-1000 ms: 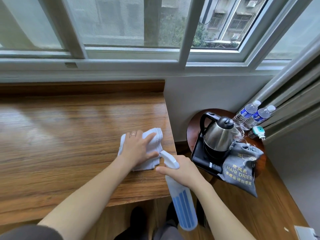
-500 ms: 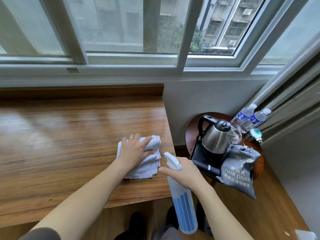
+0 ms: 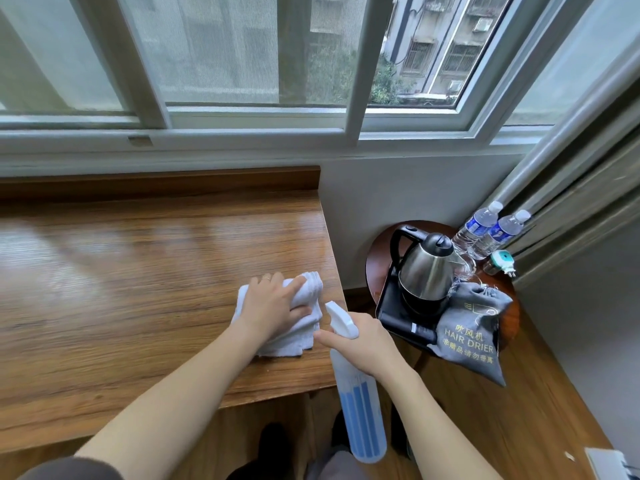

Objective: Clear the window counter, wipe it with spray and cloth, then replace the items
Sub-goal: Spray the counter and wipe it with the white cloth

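The wooden window counter stretches under the window and bears only a folded white cloth near its right edge. My left hand lies on the cloth, fingers spread over it and thumb curled at its side, pressing it down. My right hand grips the neck of a white spray bottle with blue liquid, held just off the counter's right front corner, nozzle toward the cloth.
A small round table to the right carries a steel kettle on a black tray, a grey hair-drier bag, two water bottles and a small plug-in device. A curtain hangs beyond. My feet show below the counter.
My left hand and the cloth have slid a little toward me along the counter's right edge. The spray bottle has stayed in my right hand.
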`<state>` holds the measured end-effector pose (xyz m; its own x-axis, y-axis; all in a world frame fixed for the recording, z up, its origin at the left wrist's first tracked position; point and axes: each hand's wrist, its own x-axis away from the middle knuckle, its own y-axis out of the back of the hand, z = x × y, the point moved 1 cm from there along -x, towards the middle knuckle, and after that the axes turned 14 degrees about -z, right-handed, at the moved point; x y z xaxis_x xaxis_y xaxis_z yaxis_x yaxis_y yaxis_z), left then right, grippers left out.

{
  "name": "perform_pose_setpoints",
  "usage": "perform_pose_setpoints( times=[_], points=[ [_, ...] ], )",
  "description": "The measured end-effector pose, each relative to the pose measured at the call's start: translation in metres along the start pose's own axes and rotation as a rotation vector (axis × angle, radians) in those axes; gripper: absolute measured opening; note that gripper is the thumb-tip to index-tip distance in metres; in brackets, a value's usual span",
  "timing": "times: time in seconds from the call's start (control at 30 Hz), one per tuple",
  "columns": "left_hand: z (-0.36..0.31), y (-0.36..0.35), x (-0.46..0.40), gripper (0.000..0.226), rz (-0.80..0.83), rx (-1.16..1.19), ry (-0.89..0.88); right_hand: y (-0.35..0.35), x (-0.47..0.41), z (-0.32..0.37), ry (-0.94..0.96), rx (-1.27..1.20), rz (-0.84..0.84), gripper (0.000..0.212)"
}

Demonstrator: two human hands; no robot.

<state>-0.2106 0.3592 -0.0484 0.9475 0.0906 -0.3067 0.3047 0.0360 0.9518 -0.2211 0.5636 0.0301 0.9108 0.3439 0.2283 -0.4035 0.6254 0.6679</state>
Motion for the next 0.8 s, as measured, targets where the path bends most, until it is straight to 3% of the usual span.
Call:
perform_pose_setpoints(
  times=[0.3,0.8],
  points=[
    [-0.023,0.012,0.083,0.056,-0.115,0.058,-0.046,-0.001,0.003,0.003,0.036,0.029,-0.005,0.032],
    [0.013,-0.001,0.006,0.064,-0.079,-0.017,0.025,0.004,0.016,-0.008,0.027,0.03,-0.049,0.047]
  ],
)
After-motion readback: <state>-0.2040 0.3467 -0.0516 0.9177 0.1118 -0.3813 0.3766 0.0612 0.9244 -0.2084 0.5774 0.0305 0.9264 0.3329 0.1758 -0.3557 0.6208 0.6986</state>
